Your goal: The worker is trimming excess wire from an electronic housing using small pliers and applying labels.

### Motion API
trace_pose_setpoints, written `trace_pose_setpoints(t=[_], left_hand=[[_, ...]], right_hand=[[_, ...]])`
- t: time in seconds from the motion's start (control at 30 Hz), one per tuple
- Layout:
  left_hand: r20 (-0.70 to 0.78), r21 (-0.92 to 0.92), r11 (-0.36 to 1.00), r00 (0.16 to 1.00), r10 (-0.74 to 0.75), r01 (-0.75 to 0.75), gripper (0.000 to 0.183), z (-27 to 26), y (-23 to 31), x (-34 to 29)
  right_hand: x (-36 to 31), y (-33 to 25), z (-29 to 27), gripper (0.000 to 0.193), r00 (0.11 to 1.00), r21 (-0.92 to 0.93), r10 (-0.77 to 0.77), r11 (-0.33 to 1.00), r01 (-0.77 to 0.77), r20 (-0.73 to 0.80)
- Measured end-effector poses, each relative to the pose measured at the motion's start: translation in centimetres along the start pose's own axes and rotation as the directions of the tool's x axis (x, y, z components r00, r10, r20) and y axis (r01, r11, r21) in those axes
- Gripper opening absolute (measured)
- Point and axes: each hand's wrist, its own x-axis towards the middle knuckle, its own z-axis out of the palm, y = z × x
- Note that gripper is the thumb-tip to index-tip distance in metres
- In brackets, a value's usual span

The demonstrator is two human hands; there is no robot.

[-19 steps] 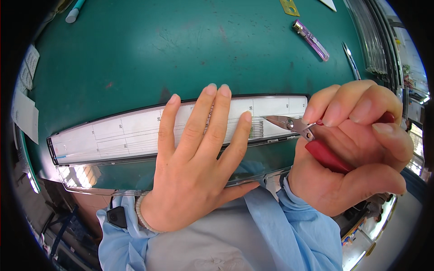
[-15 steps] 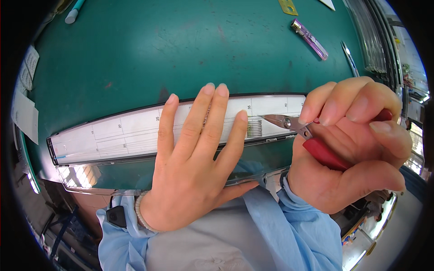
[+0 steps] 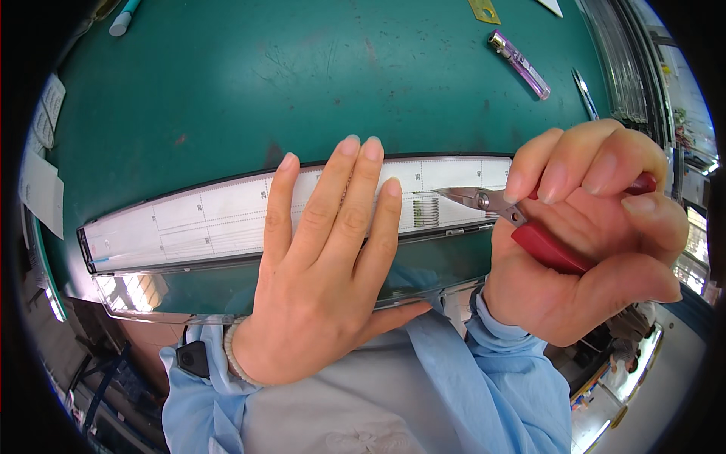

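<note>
My left hand (image 3: 321,287) lies palm down with its fingers stretched across a long, narrow black-rimmed case (image 3: 242,216). White sheet with printed scale marks lines this case, and fine threads run along it. To the right of my fingers sits a row of thin dark parallel strands (image 3: 426,210), too small to name. My right hand (image 3: 597,234) is wrapped around red-handled side cutters (image 3: 556,250). Their pointed tips hover over or rest at the upper end of that row; which one, I cannot tell. The case's clear lid (image 3: 204,295) is folded down toward me.
On the green work mat (image 3: 302,76) lie a purple lighter (image 3: 520,64), a slim pointed metal tool (image 3: 584,94) and a yellow plate with a hole (image 3: 484,10). A turquoise-and-white tube (image 3: 124,18) is at the far left. Clear cases (image 3: 616,68) stand stacked at the right edge.
My left index finger has drawn left, closer to the middle finger, uncovering more of the case near the dark strands. The cutters and my right hand have shifted slightly.
</note>
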Motion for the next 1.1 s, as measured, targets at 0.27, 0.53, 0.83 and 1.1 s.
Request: trace_pose_setpoints(t=[0.27, 0.53, 0.83, 1.1], left_hand=[[-0.01, -0.001, 1.0, 1.0, 0.001, -0.001, 0.099, -0.1, -0.1, 0.2], [-0.028, 0.043, 0.999, 0.999, 0.033, -0.032, 0.095, -0.4, 0.0, 0.2], [-0.035, 0.111, 0.992, 0.997, 0.068, -0.063, 0.093, 0.2, 0.1, -0.3], [-0.054, 0.111, 0.993, 0.997, 0.055, -0.049, 0.091, 0.4, 0.2, -0.3]], right_hand=[[0.5, -0.2, -0.1, 0.057, 0.999, -0.045, 0.007, 0.999, -0.005, 0.051], [0.8, -0.6, -0.5, 0.06, 0.996, -0.09, -0.047, 0.995, 0.04, -0.076], [10.2, 5.0, -2.7, 0.009, 0.812, -0.647, 0.158, 0.696, 0.312, 0.562], [12.9, 12.7, -1.1, 0.016, 0.729, -0.749, 0.458, 0.653, 0.112, 0.509]])
